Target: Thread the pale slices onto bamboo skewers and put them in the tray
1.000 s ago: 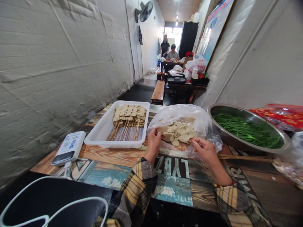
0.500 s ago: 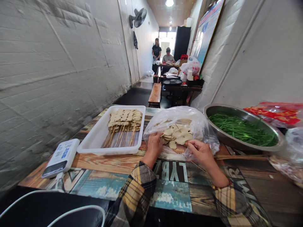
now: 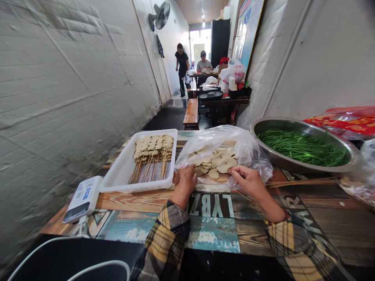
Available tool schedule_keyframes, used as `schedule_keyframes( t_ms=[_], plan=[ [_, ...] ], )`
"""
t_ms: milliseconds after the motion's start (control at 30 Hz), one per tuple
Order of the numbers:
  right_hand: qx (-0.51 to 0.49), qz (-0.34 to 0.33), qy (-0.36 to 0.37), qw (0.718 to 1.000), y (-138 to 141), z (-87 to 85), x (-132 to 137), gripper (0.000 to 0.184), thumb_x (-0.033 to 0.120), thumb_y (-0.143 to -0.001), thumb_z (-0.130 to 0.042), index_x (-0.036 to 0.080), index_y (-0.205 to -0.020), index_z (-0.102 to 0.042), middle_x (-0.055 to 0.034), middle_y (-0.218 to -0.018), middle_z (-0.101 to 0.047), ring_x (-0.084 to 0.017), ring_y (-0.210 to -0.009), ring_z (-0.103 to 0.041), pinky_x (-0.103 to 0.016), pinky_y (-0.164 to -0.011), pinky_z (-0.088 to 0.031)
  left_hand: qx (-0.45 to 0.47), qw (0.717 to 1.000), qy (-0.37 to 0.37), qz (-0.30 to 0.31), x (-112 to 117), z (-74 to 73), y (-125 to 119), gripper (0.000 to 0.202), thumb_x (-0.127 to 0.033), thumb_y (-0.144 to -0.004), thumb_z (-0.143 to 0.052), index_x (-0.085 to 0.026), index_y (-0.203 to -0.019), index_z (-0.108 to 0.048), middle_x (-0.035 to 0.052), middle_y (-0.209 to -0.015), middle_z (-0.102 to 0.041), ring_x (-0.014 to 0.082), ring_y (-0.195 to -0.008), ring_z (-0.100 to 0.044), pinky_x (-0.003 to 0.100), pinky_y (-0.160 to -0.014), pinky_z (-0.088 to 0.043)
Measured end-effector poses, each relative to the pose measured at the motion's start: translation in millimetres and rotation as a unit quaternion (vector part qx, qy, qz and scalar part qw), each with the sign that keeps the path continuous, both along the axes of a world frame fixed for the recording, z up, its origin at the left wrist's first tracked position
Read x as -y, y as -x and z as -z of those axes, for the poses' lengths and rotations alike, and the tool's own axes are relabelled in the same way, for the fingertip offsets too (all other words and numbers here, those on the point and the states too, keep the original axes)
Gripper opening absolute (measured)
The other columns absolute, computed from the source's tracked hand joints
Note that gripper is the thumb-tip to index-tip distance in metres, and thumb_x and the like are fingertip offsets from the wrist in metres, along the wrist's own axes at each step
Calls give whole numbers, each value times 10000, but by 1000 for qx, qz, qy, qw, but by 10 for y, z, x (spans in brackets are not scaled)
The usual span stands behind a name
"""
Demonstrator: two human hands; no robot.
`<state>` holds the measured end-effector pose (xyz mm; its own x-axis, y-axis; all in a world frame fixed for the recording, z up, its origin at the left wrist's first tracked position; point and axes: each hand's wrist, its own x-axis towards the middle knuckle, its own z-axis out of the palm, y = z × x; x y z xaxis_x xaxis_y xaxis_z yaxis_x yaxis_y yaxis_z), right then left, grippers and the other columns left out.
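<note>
A clear plastic bag [image 3: 205,142] lies open on the table, with flat, round beige slices [image 3: 221,159] piled in its mouth. At the bag's left edge is my left hand [image 3: 185,184], its fingers curled closed on the film. My right hand [image 3: 249,181] pinches a thin bamboo skewer [image 3: 246,197] at the slices' right side; the stick shows below the palm, and its tip is hidden. To the left, a white plastic tray [image 3: 114,177] holds stacked skewers of slices [image 3: 154,146], their sticks pointing toward me.
A steel basin [image 3: 307,169] of green chives [image 3: 301,150] stands on the right, with loose skewers [image 3: 301,182] in front. A white device [image 3: 83,199] with a cable sits at the left. Beyond the table are a bench [image 3: 191,111] and two people [image 3: 182,64] farther back.
My left hand has drawn back left from the slices to the bag's edge. My right hand keeps its pinch. In the background, the standing person has stepped nearer, and the view has shifted slightly.
</note>
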<state>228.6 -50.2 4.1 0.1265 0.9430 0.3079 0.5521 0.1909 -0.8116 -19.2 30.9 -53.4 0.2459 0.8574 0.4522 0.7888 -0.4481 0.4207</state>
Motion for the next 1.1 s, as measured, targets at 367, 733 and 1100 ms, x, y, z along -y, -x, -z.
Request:
schedule_keyframes(
  t_ms=[367, 733, 1100],
  plan=[
    [-3, -32, 10, 999, 38, -20, 28, 288, 345, -857, -501, 153, -749, -686, -15, -601, -623, -154, -562, -564, -240, -528, -409, 323, 928, 182, 44, 62, -512, -127, 149, -284, -733, -629, -151, -763, -689, 22, -666, -652, 159, -635, -584, 258, -602, -437],
    [52, -132, 42, 989, 217, -131, 332, 270, 308, -890, -497, 160, -767, -686, 7, -537, -590, -130, -498, -550, -223, -497, -385, 548, 770, 310, 101, 104, -601, -141, 220, -273, -664, -709, -123, -823, -687, 12, -632, -662, 80, -500, -536, 179, -456, -344],
    [80, -148, 18, 986, 209, -46, 382, 242, 266, -898, -499, 174, -773, -685, -29, -698, -698, -160, -633, -647, -237, -605, -468, 563, 754, 324, 96, 132, -648, -175, 327, -261, -620, -766, -113, -906, -705, 24, -683, -683, 79, -517, -552, 177, -434, -292]
  ],
)
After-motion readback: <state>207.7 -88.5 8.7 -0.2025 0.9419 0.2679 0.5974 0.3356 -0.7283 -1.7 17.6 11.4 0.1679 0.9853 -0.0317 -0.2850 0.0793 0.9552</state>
